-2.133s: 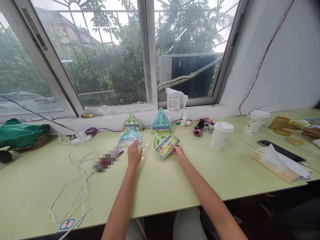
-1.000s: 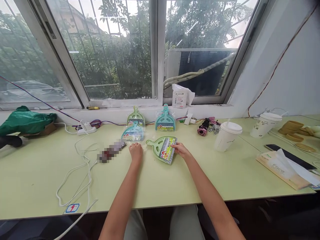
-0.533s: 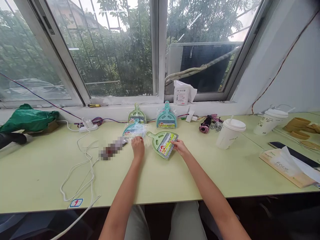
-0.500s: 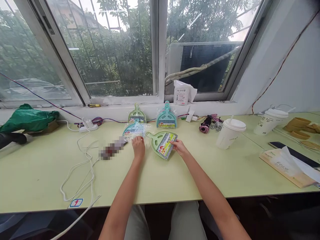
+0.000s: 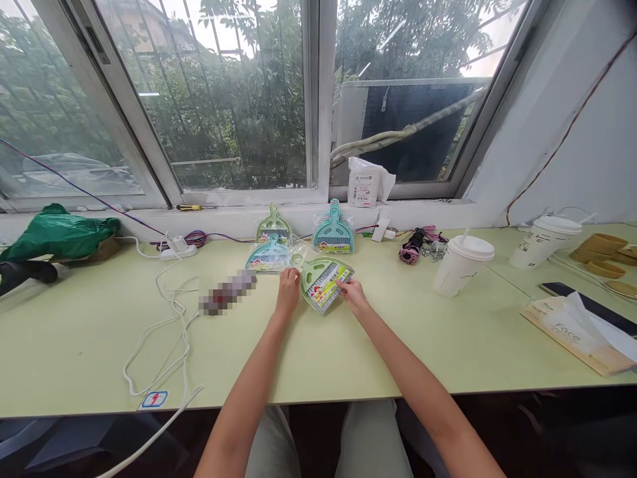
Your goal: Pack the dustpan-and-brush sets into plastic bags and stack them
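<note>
Head view: my right hand (image 5: pixel 352 294) pinches the lower right corner of the green dustpan set (image 5: pixel 322 281), its grip closed on the label edge, while my left hand (image 5: pixel 288 289) closes on the pan's left rim. Both forearms reach forward over the worktop (image 5: pixel 348 358). The pan lies flat, handle pointing up-left toward the window. Just beyond it lie a blue dustpan set (image 5: pixel 269 257) and two more packs; a lidded paper cup (image 5: pixel 462 264) stands well to the right.
</note>
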The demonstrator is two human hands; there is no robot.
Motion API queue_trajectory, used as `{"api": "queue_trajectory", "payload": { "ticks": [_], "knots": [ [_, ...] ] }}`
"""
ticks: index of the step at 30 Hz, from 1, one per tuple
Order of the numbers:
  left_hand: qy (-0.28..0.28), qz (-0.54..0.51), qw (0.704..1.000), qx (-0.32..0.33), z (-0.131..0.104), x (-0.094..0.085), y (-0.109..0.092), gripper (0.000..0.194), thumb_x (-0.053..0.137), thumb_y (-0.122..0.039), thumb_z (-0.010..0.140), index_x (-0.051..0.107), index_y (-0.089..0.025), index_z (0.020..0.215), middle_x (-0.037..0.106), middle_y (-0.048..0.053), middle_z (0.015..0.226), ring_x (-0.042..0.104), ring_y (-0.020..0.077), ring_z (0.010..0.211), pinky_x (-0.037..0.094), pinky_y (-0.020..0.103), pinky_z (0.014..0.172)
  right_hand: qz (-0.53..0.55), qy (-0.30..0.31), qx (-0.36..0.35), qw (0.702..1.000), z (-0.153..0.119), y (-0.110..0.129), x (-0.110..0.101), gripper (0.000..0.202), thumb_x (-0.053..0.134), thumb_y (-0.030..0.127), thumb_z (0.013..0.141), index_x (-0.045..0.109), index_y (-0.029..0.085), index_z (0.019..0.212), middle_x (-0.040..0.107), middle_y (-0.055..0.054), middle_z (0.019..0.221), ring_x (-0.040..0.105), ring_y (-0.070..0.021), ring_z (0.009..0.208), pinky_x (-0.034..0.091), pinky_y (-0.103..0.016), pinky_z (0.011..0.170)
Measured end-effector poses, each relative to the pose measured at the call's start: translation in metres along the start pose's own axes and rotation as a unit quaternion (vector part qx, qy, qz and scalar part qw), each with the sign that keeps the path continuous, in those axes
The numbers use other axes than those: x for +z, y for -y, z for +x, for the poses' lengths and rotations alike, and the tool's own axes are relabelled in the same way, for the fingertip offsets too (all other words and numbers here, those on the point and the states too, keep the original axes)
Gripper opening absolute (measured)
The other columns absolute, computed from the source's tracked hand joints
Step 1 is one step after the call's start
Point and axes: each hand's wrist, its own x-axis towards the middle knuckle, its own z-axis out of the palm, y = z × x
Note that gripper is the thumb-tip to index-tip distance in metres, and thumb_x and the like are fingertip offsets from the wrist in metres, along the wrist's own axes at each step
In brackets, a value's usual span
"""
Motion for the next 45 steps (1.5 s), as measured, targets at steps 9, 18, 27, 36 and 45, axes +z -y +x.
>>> {"api": "queue_trajectory", "payload": {
  "ticks": [9,18,27,36,45],
  "knots": [
    [-0.135,-0.149,0.978,-0.048,-0.002,-0.007,-0.028,0.051,0.062,-0.041,0.080,0.044,-0.025,0.126,0.022,0.011,0.148,0.015,0.0266,0.140,0.017,0.044,0.112,0.067,-0.003,-0.071,0.995,-0.004,0.001,0.003,0.033,0.081,0.020,0.057,0.063,0.019,0.084,0.072,-0.003,0.091,0.069,-0.0192,0.085,0.059,-0.027,0.072],
    [0.064,-0.566,0.757,-0.320,0.004,0.003,-0.016,0.066,0.069,-0.046,0.072,0.046,-0.024,0.129,0.061,0.010,0.119,0.061,0.0251,0.106,0.050,0.035,0.086,0.042,0.035,-0.082,0.995,-0.012,0.001,0.012,0.037,0.083,0.028,0.053,0.064,0.017,0.083,0.071,-0.005,0.089,0.067,-0.0216,0.086,0.059,-0.033,0.074],
    [0.109,-0.590,0.730,-0.327,-0.004,0.017,-0.031,0.066,0.079,-0.034,0.062,0.053,-0.018,0.120,0.065,0.011,0.113,0.062,0.0259,0.103,0.049,0.037,0.089,0.063,-0.021,-0.120,0.990,-0.018,-0.001,0.017,0.036,0.081,0.029,0.055,0.064,0.018,0.085,0.070,-0.004,0.092,0.066,-0.0198,0.088,0.057,-0.030,0.075],
    [0.206,-0.612,0.699,-0.306,-0.014,0.024,-0.052,0.055,0.073,-0.037,0.072,0.053,-0.018,0.119,0.057,0.014,0.128,0.058,0.0289,0.111,0.052,0.041,0.087,0.074,-0.067,-0.164,0.981,-0.020,0.008,0.014,0.036,0.076,0.029,0.060,0.063,0.018,0.092,0.070,-0.006,0.098,0.065,-0.0223,0.097,0.056,-0.034,0.080],
    [0.098,-0.567,0.720,-0.388,-0.006,0.030,-0.027,0.061,0.070,-0.018,0.067,0.045,-0.019,0.122,0.062,0.012,0.118,0.068,0.0226,0.084,0.058,0.030,0.060,-0.069,0.070,-0.003,0.995,-0.005,0.019,-0.001,0.028,0.074,0.036,0.069,0.064,0.015,0.083,0.072,-0.008,0.084,0.069,-0.0202,0.080,0.058,-0.032,0.074]
  ]
}}
